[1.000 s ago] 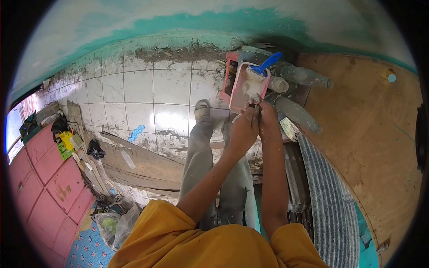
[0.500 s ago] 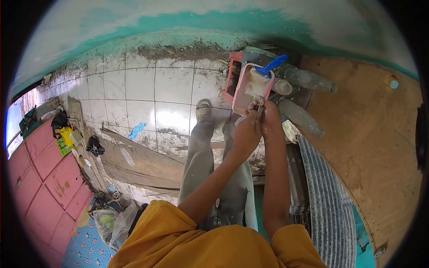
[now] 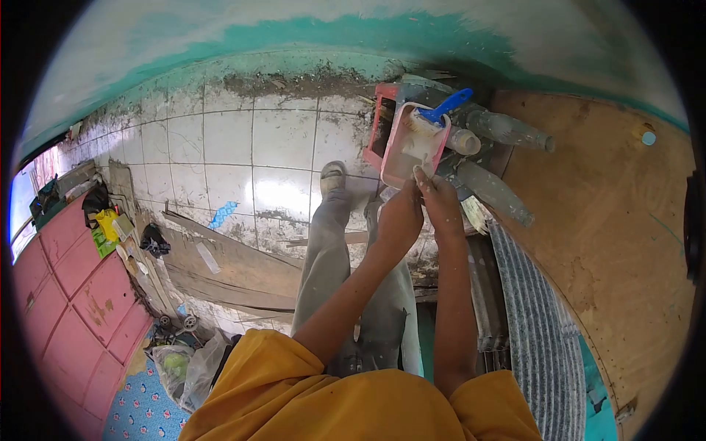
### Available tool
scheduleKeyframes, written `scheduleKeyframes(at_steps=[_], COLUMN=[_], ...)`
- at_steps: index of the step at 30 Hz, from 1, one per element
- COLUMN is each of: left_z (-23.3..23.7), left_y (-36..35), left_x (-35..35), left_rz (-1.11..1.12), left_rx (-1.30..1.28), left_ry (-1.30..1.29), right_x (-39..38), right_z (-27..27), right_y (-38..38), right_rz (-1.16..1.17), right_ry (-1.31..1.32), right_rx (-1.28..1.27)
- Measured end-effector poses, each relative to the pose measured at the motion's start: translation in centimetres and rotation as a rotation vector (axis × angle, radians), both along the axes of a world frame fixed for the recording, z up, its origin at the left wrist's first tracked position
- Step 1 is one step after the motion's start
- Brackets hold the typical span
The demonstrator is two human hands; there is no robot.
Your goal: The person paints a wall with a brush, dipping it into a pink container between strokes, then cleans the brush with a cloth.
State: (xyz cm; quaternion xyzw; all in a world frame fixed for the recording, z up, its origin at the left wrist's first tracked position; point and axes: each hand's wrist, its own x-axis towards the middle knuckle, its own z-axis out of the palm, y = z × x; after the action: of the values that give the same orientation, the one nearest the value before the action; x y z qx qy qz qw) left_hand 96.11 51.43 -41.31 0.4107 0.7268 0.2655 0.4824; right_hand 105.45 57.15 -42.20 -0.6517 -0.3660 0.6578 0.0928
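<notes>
My left hand (image 3: 401,219) and my right hand (image 3: 443,202) meet over the near edge of a pink-rimmed paint tray (image 3: 390,165). Both hands are closed, with their fingertips pressed together and whitish smears on them. Whatever lies between the fingers, if anything, is hidden. In the tray there is white paint, and a paintbrush with a blue handle (image 3: 448,105) leans on its far rim, bristles down in the paint. The tray rests on a red plastic frame (image 3: 373,151), with a paint-spattered clear plastic bottle (image 3: 463,141) beside it.
More dusty bottles (image 3: 507,131) lie right of the tray, before a brown wooden panel (image 3: 596,191). Corrugated sheets (image 3: 540,331) stand nearer me on the right. Wooden boards (image 3: 228,272) lie across the tiled floor (image 3: 283,140). A green-and-white wall (image 3: 331,37) rises ahead.
My two hands have drawn slightly down and toward me, away from the tray's middle. The right fingers have shifted against the left ones. The brush and tray stay about where they were.
</notes>
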Motion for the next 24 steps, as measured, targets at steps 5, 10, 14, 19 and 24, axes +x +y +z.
scheduleKeyframes(at_steps=[5, 10, 14, 19, 24], left_z=[-0.3, 0.2, 0.3, 0.3, 0.6], left_y=[-0.7, -1.2, -1.6, -2.0, -2.3], left_x=[0.3, 0.4, 0.6, 0.6, 0.4], left_rz=[-0.112, -0.16, -0.163, -0.156, -0.146], left_rx=[-0.002, -0.046, -0.049, -0.096, -0.092], left_ry=[0.133, 0.159, 0.156, 0.149, 0.158], right_x=[0.2, 0.7, 1.1, 0.8, 0.6], right_z=[0.3, -0.4, -2.2, -2.7, -2.6], right_y=[-0.6, -1.0, -1.7, -2.0, -1.6], right_rz=[0.162, 0.189, 0.186, -0.013, -0.055], right_ry=[-0.299, -0.305, -0.275, -0.036, 0.005], right_rx=[0.301, 0.285, 0.268, 0.09, 0.02])
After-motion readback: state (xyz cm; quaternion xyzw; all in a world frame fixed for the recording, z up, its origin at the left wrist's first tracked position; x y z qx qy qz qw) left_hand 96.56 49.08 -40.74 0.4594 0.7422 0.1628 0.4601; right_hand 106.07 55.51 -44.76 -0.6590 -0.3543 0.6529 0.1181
